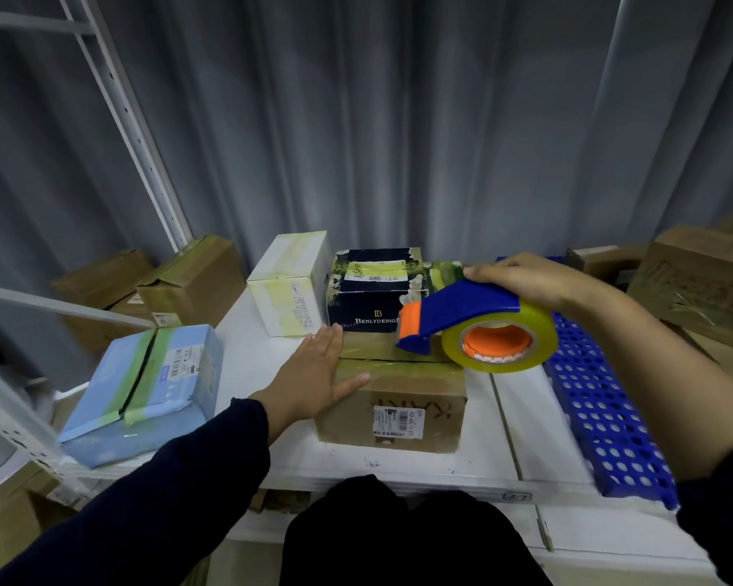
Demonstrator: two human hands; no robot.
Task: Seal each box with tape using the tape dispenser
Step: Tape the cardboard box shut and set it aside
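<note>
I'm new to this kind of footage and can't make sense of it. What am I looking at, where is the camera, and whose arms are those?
There is no machine here. This is a single picture from a camera worn on a person's head, looking forward and down, so the two arms reaching in are the wearer's own. The left hand rests flat on a brown cardboard box on the white table. The right hand grips a blue and orange tape dispenser loaded with a roll of clear tape, held at the top of that box. I cannot tell whether it touches the box. Also on the table are a light blue box at the left, a white box and a dark printed box behind, and a blue perforated panel at the right. More cardboard boxes sit beyond the table.
</note>
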